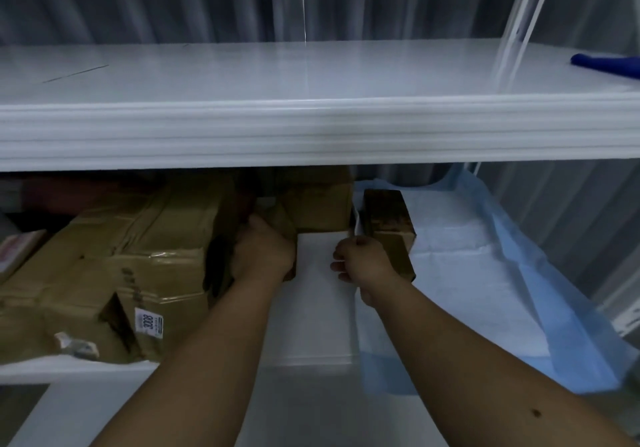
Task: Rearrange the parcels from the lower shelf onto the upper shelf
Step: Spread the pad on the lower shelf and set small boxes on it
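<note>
Lower shelf (311, 325): four brown parcels visible. Left hand (263, 251) grips left side of middle parcel (317, 200); right hand (363, 261) grips narrow parcel (388, 218). Upper shelf (277, 76): one blue item (609, 64).

White upper shelf (242, 76), bare but for a blue cloth (609, 65) at far right; white lower shelf (311, 325) carrying brown cardboard parcels (138, 256) at left and middle, light-blue sheet (485, 273) spread at right
</note>
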